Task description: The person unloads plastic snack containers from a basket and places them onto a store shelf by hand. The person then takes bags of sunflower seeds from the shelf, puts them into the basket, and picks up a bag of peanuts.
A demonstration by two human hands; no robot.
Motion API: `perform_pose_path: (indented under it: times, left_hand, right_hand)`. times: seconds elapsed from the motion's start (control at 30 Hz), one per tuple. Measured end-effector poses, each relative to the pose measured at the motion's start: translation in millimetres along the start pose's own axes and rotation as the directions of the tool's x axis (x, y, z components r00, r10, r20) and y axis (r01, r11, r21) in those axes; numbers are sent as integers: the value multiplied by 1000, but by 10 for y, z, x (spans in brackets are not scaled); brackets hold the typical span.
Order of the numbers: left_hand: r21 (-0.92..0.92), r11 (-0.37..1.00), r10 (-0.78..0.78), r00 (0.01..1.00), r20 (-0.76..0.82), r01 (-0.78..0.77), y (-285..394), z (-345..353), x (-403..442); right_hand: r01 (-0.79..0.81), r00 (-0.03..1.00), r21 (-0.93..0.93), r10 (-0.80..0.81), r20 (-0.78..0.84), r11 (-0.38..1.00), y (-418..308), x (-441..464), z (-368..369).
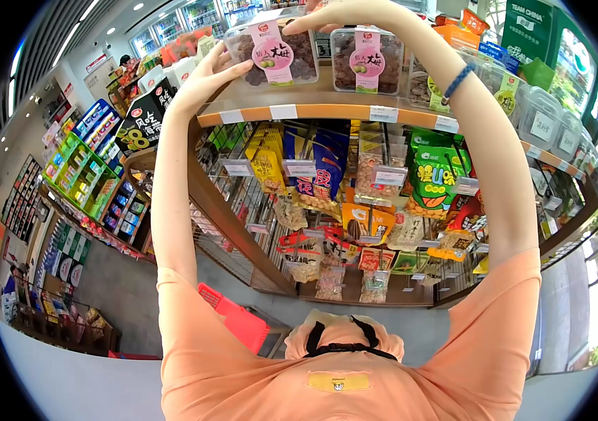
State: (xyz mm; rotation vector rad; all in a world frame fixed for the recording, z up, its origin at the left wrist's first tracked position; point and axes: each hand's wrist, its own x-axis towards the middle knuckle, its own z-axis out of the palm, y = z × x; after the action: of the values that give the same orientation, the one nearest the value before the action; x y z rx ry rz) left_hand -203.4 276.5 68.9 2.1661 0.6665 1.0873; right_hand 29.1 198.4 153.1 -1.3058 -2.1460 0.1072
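At the top of the view, a clear plastic box of dried plums (297,62) with a pink label stands on or just above the wooden top shelf. My left hand (209,81) grips its left side, the thumb across the front and the fingers partly behind. Reaching over from the right, my right hand (320,17) holds the box's upper right edge, thumb in front; its other fingers are mostly hidden. A blue hair tie (459,81) circles my right wrist. Close by on the right stands a similar plum box (367,62).
Bags of nuts and snacks (383,175) hang on hooks below the shelf edge (299,112). More clear tubs (539,116) line the right side. A red shopping basket (236,319) is by my left side. Stocked racks (81,172) stand farther left.
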Motion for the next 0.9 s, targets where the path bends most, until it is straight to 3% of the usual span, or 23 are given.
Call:
perform_pose_path:
  times: [0.1,0.17,0.2,0.23,0.33,0.4,0.47,0.53,0.67,0.73,0.9]
  left_hand:
    - [109,991,-71,997,-15,72,18,3,-81]
    - [96,991,-102,982,156,88,-97,-27,-22]
    - [170,984,-76,988,133,53,-193,-19,1]
    - [169,984,-80,989,127,58,-283,-19,41]
    - [223,975,-55,984,169,16,-406,-15,140]
    - [206,978,-79,975,210,35,-391,4,185]
    - [192,980,-97,963,252,49,-329,37,210]
    - [222,971,-138,971,194,93,-251,91,180]
    - [172,982,-113,963,244,71,-392,90,272]
    - [218,975,-87,980,181,47,-462,88,294]
    - [128,991,-62,970,234,33,-446,100,319]
  right_hand:
    - [94,995,-123,-90,32,988,89,123,80]
    - [36,998,-169,-26,63,985,142,145,112]
    - [21,985,-175,10,172,984,84,109,64]
    - [-70,979,-182,102,174,981,137,127,94]
    - [-8,981,-212,49,187,977,250,187,102]
    - [1,953,-255,76,292,967,297,224,65]
    - [-22,960,-278,98,263,960,378,235,68]
    - [-48,965,-297,121,232,954,394,232,67]
    - [-105,947,-326,194,254,939,315,108,41]
    - [-138,935,-370,244,257,919,370,105,58]
    - [-144,947,-389,241,214,910,410,80,75]
